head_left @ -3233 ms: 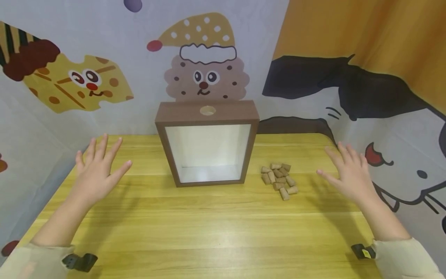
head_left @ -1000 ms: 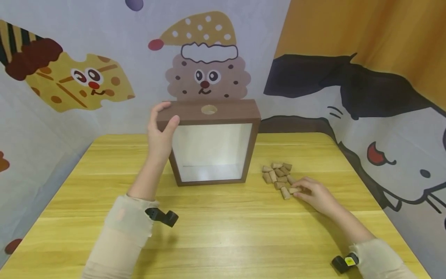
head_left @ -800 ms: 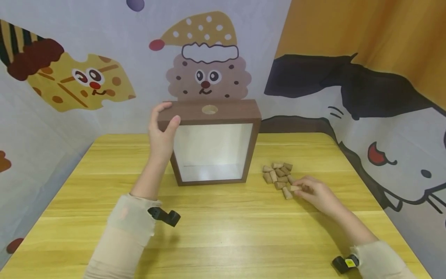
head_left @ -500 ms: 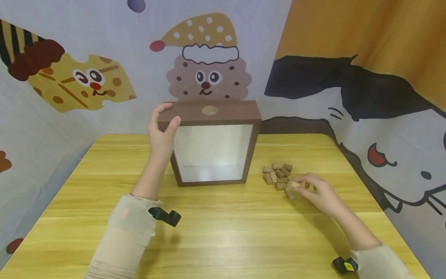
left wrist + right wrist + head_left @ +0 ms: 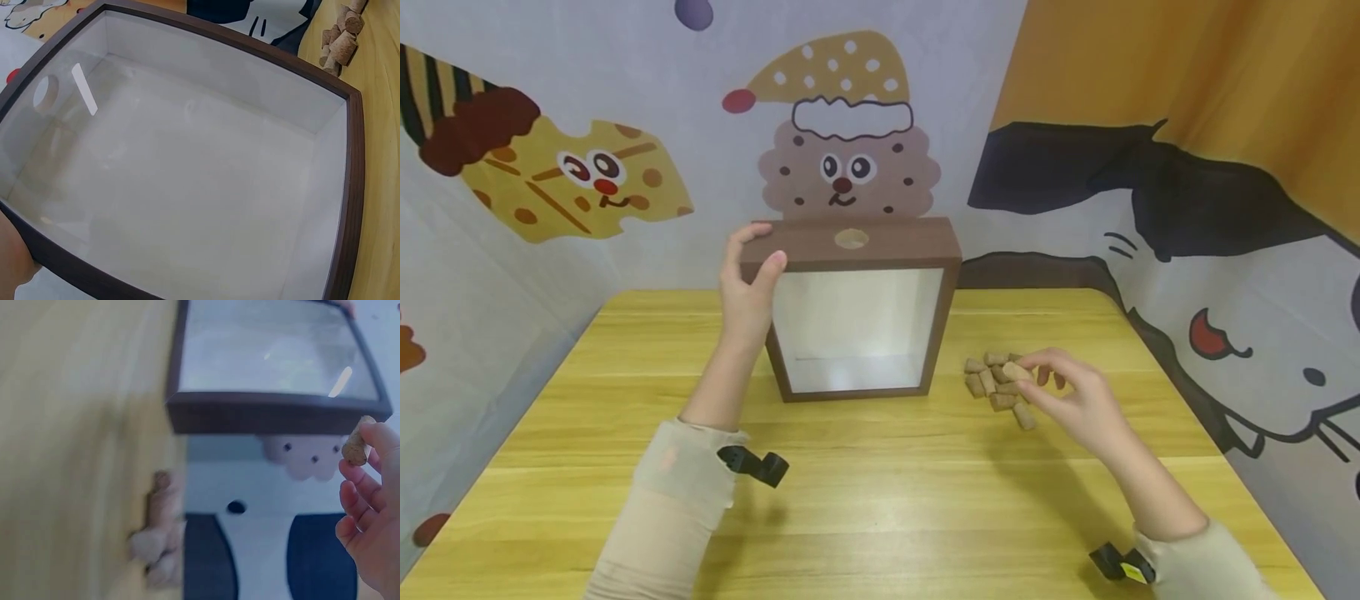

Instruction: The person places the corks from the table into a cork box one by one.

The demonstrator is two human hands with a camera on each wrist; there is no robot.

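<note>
A brown wooden shadow box (image 5: 942, 333) stands upright on the table, its clear front facing me and a round hole (image 5: 852, 239) in its top. My left hand (image 5: 747, 292) grips the box's upper left corner, thumb on the front edge and fingers over the top. Between thumb and fingertips my right hand (image 5: 1078, 398) pinches a tapered cork (image 5: 1017, 372), raised over the pile of corks (image 5: 987, 382). In the right wrist view the held cork (image 5: 357, 445) shows plainly, while the pile is blurred. No corks show inside the box.
The yellow wood-grain table (image 5: 865, 492) reaches back to a cartoon-printed cloth (image 5: 700, 167) behind the box. One cork (image 5: 1024, 415) lies at the near side of the pile, to the right of the box.
My left hand came from the table's left side onto the box corner. My right hand reached the pile, pinched a cork, then lifted it up and leftward. The box stayed in place.
</note>
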